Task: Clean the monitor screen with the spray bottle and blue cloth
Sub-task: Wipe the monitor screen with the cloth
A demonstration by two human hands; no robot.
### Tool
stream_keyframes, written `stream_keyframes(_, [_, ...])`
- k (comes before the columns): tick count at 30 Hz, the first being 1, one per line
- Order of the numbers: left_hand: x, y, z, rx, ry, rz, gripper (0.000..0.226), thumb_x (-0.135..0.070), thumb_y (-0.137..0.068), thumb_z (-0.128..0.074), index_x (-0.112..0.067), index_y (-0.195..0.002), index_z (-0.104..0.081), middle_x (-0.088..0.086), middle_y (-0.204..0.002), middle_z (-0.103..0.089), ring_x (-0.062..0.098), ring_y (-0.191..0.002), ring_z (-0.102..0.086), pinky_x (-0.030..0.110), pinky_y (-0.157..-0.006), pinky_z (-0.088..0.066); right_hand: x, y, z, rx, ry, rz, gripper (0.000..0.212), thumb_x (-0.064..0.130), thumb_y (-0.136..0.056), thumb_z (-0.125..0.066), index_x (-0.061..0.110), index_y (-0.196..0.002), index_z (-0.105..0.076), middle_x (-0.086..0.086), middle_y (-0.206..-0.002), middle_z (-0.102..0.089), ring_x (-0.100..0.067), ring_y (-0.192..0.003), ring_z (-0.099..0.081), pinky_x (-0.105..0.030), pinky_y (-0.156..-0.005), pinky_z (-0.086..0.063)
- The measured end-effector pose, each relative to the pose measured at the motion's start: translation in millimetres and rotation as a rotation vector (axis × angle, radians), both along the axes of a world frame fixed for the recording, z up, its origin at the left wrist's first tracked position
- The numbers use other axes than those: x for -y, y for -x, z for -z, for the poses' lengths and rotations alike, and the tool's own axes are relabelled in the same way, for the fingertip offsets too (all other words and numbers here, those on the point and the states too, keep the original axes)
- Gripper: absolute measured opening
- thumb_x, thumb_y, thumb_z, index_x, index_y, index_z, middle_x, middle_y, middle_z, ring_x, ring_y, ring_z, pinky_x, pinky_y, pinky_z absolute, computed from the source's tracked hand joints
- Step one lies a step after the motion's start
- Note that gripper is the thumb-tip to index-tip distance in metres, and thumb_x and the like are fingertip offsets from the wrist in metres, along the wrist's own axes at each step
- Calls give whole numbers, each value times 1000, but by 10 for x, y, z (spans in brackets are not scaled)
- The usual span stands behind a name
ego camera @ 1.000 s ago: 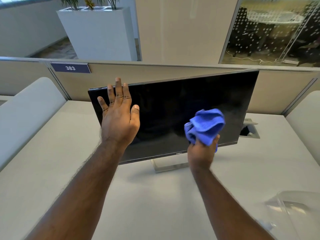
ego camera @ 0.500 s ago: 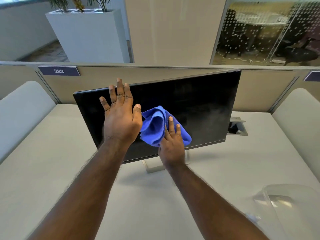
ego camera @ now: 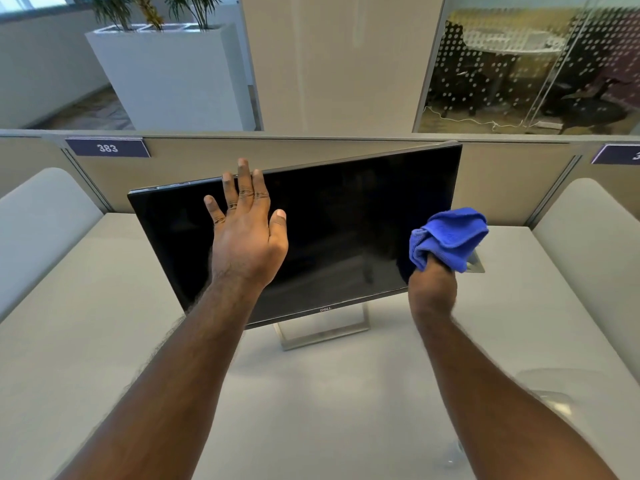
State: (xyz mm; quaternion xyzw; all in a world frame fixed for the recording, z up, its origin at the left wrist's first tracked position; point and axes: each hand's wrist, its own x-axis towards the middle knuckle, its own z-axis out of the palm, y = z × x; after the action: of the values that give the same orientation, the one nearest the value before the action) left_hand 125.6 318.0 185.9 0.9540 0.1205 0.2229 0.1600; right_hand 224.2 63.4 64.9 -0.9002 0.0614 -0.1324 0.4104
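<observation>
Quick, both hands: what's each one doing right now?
Left hand: open, fingers spread, flat against the monitor, holding nothing.
Right hand: closed on the bunched blue cloth at the monitor's right edge.

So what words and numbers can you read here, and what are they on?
"383": white digits on the purple sign on the desk divider.
"DELL": small logo on the monitor bottom bezel.
A second purple sign at the right edge is cut off; only part of one digit shows.
</observation>
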Motion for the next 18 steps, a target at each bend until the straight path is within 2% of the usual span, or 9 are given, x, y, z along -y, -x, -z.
stream_keyframes(2, [21, -15, -5, -13, -11, -5, 66, -36, -101, -26, -17, -157, 5, 0, -164, 20, 19, -149, 22, 48, -118, 18, 49, 34, 61, -45, -56, 8, 34, 7, -91, -49, 13, -120, -63, 5, -101, -54, -31, -107, -59, -10, -68, -35])
stream_keyframes(3, [40, -28, -8, -4, -11, -4, 67, -36, -101, -26, -17, -157, 5, 0, -164, 20, 19, -149, 23, 47, -118, 19, 23, 70, 79, -42, -58, -5, 32, 8, -91, -49, 13, -119, -63, 6, -99, -52, -31, -104, -60, -14, -71, -36])
stream_keyframes(5, [68, -63, -6, -1, -7, -8, 67, -37, -101, -26, -16, -157, 6, 0, -164, 21, 18, -148, 23, 46, -118, 19, -59, 97, 76, -6, -22, -46, 30, 10, -90, -50, 14, -116, -64, 6, -96, -52, -32, -100, -61, -23, -74, -37])
stream_keyframes(7, [95, -95, -12, 0, -11, -16, 67, -37, -101, -26, -16, -156, 7, 1, -164, 22, 18, -148, 23, 46, -118, 19, -138, 48, -18, 49, -34, -68, 28, 10, -90, -51, 12, -113, -66, 3, -94, -54, -33, -100, -61, -24, -76, -36])
stream_keyframes(10, [142, -133, -32, 1, -17, -14, 67, -36, -102, -27, -16, -157, 6, 1, -163, 22, 17, -147, 24, 44, -117, 20, -224, -152, -334, 179, -22, -83, 31, 7, -90, -51, 7, -117, -66, -9, -106, -62, -35, -110, -57, -21, -84, -32])
stream_keyframes(12, [166, -154, -40, -2, -19, -7, 67, -36, -102, -27, -15, -157, 5, 2, -163, 21, 15, -146, 25, 43, -117, 20, -249, -316, -631, 321, -10, -83, 32, 5, -89, -51, 5, -117, -65, -16, -114, -64, -35, -110, -56, -24, -88, -35])
stream_keyframes(15, [192, -188, -73, -1, -14, 6, 67, -36, -101, -26, -15, -156, 5, 1, -164, 21, 14, -145, 25, 42, -118, 19, -241, -564, -1006, 524, -16, -31, 33, 0, -86, -51, 3, -116, -64, -15, -112, -63, -28, -107, -57, -16, -92, -35])
stream_keyframes(16, [201, -198, -82, -1, -14, 13, 67, -36, -101, -26, -15, -156, 5, 1, -164, 21, 14, -145, 25, 41, -118, 19, -237, -608, -1060, 572, 18, -12, 37, -2, -85, -51, 3, -120, -62, -14, -117, -61, -26, -113, -55, -17, -97, -37])
stream_keyframes(18, [220, -220, -90, -1, -13, 21, 67, -36, -101, -26, -16, -156, 5, 0, -163, 21, 14, -145, 25, 41, -118, 19, -198, -615, -1018, 577, 98, -26, 42, -5, -84, -52, 4, -125, -59, -14, -124, -59, -27, -121, -51, -29, -102, -42])
